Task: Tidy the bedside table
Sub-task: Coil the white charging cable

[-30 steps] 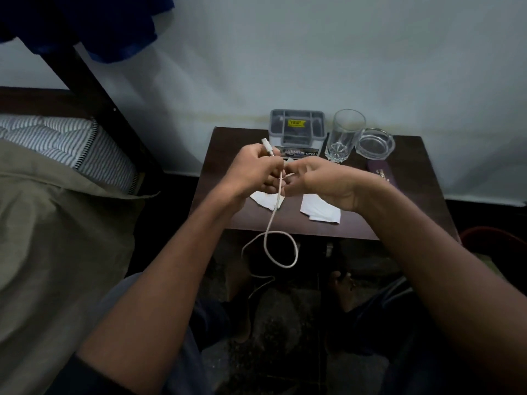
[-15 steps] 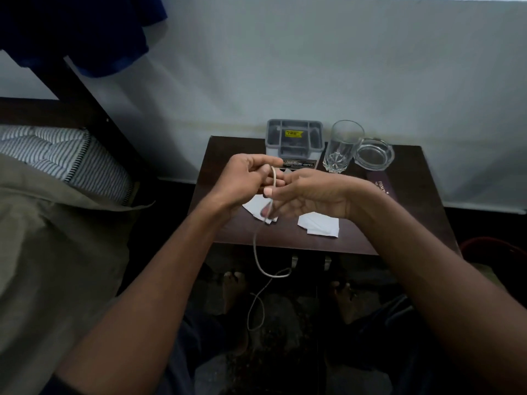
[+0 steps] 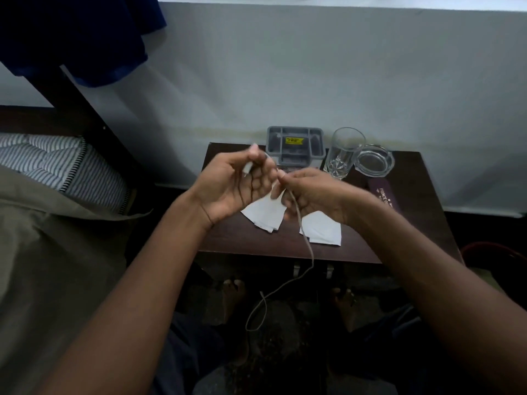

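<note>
Left hand point(image 3: 231, 186) fingers curled, pinching white plug end of cord point(image 3: 306, 243). Right hand point(image 3: 310, 195) fingers pinching cord; rest hangs down past near desk point(image 3: 413, 212) edge. Two papers point(image 3: 325, 232) under hands. Far: grey box point(image 3: 295, 143), glass point(image 3: 343, 152), ashtray point(image 3: 375, 161). Bed point(image 3: 57, 223) left.

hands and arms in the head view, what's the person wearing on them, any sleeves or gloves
Both hands, left and right, are bare: no gloves, and no rings that I can make out. Both forearms are bare too, with no sleeve showing anywhere in the frame. The only thing worn is a thin dark thread band round the left wrist. The right wrist shows nothing.
</note>
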Motion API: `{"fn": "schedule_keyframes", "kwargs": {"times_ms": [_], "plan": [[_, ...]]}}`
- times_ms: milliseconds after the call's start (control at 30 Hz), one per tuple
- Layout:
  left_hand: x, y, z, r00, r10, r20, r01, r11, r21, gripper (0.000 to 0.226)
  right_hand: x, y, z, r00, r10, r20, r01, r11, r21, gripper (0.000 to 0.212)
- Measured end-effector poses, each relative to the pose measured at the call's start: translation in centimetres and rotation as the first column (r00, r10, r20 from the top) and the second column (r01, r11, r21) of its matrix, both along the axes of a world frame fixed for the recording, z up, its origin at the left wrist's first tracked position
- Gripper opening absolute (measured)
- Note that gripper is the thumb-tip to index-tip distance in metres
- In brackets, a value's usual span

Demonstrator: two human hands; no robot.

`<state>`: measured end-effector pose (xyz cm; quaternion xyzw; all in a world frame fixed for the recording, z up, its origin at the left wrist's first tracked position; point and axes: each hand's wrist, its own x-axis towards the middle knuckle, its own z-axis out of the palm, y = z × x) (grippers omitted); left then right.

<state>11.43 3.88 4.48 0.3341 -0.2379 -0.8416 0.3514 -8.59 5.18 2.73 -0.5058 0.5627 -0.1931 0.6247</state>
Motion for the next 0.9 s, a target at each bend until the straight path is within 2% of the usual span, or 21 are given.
{"fn": "schedule_keyframes", "kwargs": {"times_ms": [33,67,100,133,167,200,233,267,333,400,433,533,667,800,900], "plan": [[0.0,-0.3,0.0,0.982,0.133,-0.137,-0.127,0.991,0.052,0.032,0.8,0.7,-0.1,0.999,0.048,0.002,-0.048,0.998,0.04,0.047],[0.0,-0.6,-0.3,0.947,0.246,-0.207,-0.236,0.969,0.074,0.033,1.6,1.4,-0.2,0.993,0.116,-0.004,-0.116,0.99,0.075,0.046],[-0.3,-0.8,-0.6,0.925,0.315,-0.213,-0.315,0.948,0.033,0.033,2.3,2.2,-0.3,0.98,0.199,-0.012,-0.196,0.974,0.109,0.044],[-0.4,-1.0,-1.0,0.926,0.35,-0.143,-0.362,0.93,-0.065,0.032,2.9,2.8,-0.3,0.958,0.285,-0.018,-0.28,0.95,0.135,0.042],[-0.6,-1.2,-1.6,0.928,0.373,0.001,-0.364,0.908,-0.206,0.031,3.3,3.1,-0.4,0.934,0.356,-0.023,-0.349,0.925,0.149,0.041],[-0.7,-1.3,-2.3,0.899,0.388,0.204,-0.293,0.878,-0.379,0.031,3.3,3.2,-0.4,0.916,0.401,-0.024,-0.393,0.908,0.146,0.041],[-0.7,-1.3,-3.0,0.826,0.396,0.4,-0.139,0.832,-0.537,0.032,3.2,3.2,-0.3,0.908,0.418,-0.018,-0.413,0.901,0.132,0.041],[-0.6,-1.3,-3.9,0.737,0.393,0.55,0.053,0.778,-0.626,0.034,2.9,2.9,-0.2,0.91,0.415,-0.009,-0.412,0.904,0.112,0.039],[-0.3,-1.1,-5.1,0.589,0.314,0.745,0.394,0.693,-0.603,0.036,2.0,2.3,0.1,0.925,0.38,0.006,-0.379,0.922,0.072,0.033],[-0.2,-0.6,-5.4,0.522,0.168,0.836,0.526,0.708,-0.471,0.038,0.8,1.5,0.4,0.939,0.344,-0.003,-0.344,0.938,0.03,0.027],[-0.1,-0.4,-5.2,0.554,0.102,0.826,0.497,0.756,-0.427,0.038,0.2,1.2,0.5,0.947,0.321,-0.014,-0.321,0.947,0.003,0.026],[0.2,-0.4,-3.7,0.724,-0.099,0.683,0.351,0.905,-0.241,0.042,-1.5,0.0,0.5,0.978,0.209,-0.027,-0.211,0.974,-0.086,0.027],[0.6,-0.1,-2.0,0.797,-0.349,0.493,0.424,0.905,-0.044,0.038,-2.5,-1.0,0.1,0.994,0.108,0.028,-0.102,0.98,-0.172,0.033],[0.4,0.0,-1.4,0.87,-0.42,0.259,0.441,0.897,-0.027,0.038,-2.6,-1.3,-0.2,0.985,0.11,0.136,-0.077,0.971,-0.225,0.015],[0.7,-0.1,-1.4,0.893,-0.442,0.089,0.447,0.893,-0.049,0.043,-2.1,-1.1,-0.4,0.965,0.11,0.24,-0.046,0.965,-0.258,0.014]]}}
